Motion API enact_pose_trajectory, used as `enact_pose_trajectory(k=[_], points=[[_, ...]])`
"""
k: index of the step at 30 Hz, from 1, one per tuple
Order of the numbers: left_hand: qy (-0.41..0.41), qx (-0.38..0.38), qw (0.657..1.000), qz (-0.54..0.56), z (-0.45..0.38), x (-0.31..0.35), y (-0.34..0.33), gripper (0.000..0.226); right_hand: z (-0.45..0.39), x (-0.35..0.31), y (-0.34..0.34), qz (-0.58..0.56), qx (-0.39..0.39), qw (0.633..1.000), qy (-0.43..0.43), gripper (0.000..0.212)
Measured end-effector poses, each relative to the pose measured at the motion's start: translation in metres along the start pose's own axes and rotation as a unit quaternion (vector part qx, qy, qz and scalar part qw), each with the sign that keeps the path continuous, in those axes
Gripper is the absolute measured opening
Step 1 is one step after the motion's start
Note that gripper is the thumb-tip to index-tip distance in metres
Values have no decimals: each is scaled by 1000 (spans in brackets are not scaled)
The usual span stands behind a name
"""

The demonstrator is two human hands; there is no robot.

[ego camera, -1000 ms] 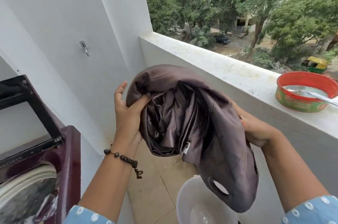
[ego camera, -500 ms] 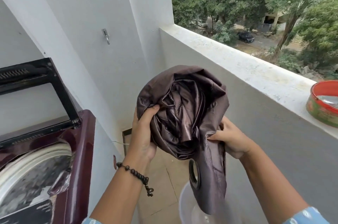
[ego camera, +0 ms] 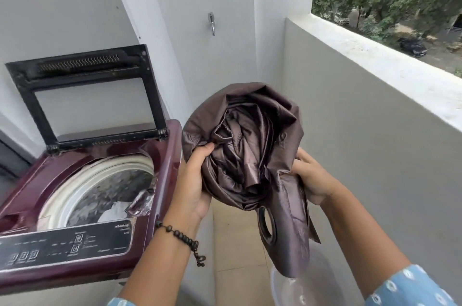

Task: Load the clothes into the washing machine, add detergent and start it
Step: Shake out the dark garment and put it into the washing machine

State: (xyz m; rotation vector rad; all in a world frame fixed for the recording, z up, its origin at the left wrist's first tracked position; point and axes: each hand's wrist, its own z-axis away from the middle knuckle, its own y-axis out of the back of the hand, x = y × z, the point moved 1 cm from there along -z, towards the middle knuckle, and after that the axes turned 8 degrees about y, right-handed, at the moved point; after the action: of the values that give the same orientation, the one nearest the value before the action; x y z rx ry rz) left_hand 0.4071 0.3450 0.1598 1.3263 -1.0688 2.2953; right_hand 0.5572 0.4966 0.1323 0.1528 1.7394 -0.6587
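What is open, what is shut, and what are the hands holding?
Washing machine lid: open, standing up.
Drum: partly loaded with laundry.
Brown curtain: bunched up, held in the air beside the machine.
Left hand: grips the curtain.
Right hand: grips the curtain.
Wall tap: no water running.

one washing machine (ego camera: 82, 195), one curtain (ego camera: 250, 155), two hands (ego camera: 192, 188)

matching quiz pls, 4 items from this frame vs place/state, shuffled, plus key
1. washer lid
2. brown cloth
3. bead bracelet
4. wall tap

A. on the left wrist
B. raised open
C. on the white wall, above the cloth
D. bunched, held in left hand and right hand

Pairs: 1-B, 2-D, 3-A, 4-C
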Motion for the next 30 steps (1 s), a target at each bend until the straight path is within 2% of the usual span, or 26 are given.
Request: enact_pose_trajectory(k=[3, 7, 12, 15, 20, 27, 30], points=[[-15, 15, 1000, 4, -5, 14, 33, 41, -23, 14, -26, 9, -18, 1000, -8, 47], [-18, 40, 999, 20, -21, 34, 83, 55, -54, 38, -67, 3, -14, 999, -29, 45], [5, 50, 998, 49, -42, 69, 154, 57, -103, 68, -128, 6, -5, 998, -59, 42], [9, 62, 997, 53, -54, 94, 200, 61, -137, 84, -168, 12, -29, 997, -64, 43], [-26, 66, 997, 16, -69, 149, 269, 51, -199, 113, -232, 27, -51, 996, -62, 36], [-61, 114, 992, -12, -92, 204, 349, 57, -275, 139, -306, 55, -93, 993, -49, 43], [-82, 147, 985, -32, -100, 219, 377, 48, -299, 152, -326, 98, -129, 986, -49, 49]])
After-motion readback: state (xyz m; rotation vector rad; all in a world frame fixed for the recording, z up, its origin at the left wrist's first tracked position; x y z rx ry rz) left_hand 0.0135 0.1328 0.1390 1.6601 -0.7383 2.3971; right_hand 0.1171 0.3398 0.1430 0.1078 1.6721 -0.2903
